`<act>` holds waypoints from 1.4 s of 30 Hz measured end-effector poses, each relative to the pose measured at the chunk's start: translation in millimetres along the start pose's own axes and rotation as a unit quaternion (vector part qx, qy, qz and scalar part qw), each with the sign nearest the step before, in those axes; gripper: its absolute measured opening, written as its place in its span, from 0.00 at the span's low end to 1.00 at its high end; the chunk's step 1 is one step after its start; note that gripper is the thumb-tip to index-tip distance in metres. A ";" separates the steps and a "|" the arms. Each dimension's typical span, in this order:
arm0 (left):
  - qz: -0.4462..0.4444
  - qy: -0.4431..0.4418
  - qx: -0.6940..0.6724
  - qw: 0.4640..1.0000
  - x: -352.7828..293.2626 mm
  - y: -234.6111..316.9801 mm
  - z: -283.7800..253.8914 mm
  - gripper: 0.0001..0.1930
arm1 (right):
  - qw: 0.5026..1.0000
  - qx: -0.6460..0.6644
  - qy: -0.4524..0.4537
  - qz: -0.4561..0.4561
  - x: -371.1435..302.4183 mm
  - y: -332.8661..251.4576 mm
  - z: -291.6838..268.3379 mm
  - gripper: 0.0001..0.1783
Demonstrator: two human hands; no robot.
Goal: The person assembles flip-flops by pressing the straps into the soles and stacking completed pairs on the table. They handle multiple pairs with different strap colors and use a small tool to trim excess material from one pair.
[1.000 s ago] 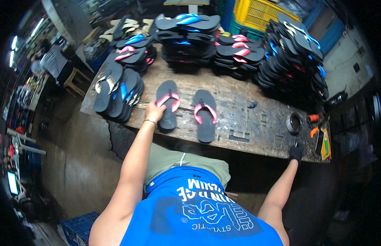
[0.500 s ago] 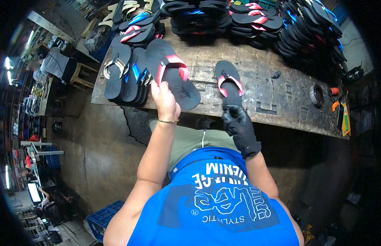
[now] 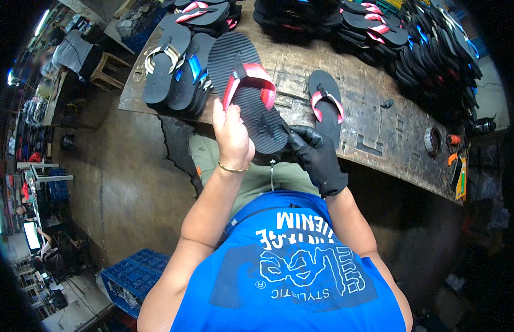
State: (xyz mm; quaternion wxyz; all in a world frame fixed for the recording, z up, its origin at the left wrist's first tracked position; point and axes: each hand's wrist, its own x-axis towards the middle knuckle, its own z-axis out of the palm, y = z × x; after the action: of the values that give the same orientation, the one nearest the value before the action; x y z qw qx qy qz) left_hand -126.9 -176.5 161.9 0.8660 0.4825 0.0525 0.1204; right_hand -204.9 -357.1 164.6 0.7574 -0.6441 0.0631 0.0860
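One pink-strapped sandal (image 3: 250,99) sits raised in the bare left hand (image 3: 233,137), fingers grasping its side. The gloved right hand's (image 3: 318,160) curled fingers meet its heel, apparently steadying it; whether they pinch is unclear.

Sandal workshop, by my eye | worn wooden bench (image 3: 363,119), 1 o'clock | piled sandals (image 3: 434,63), 2 o'clock | co-worker (image 3: 74,52) leaning, 10 o'clock

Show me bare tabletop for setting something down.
Free: the table between the lying sandal and the ring, also the strip behind that sandal. Crowded: the far side, under sandal piles, and left end, under more sandals.
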 end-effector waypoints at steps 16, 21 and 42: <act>-0.042 -0.043 -0.034 0.998 -7.4 -26.2 0.0 0.10 | 0.999 0.052 -0.005 -0.010 1.2 -1.0 -11.3 0.18; -0.141 -0.039 0.053 0.988 33.5 -25.7 -14.9 0.14 | 0.995 0.081 0.046 0.041 -12.7 23.7 -48.0 0.18; 0.132 -0.248 0.634 0.720 20.3 -149.0 70.8 0.12 | 0.876 -0.004 0.468 -0.117 -113.6 -1.5 -204.3 0.15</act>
State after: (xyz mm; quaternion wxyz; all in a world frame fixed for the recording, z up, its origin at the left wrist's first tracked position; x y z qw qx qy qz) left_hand -69.1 -304.9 73.4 0.3144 0.9336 -0.1646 0.0484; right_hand -312.5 -564.5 156.3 0.6415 -0.6150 0.3341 -0.3141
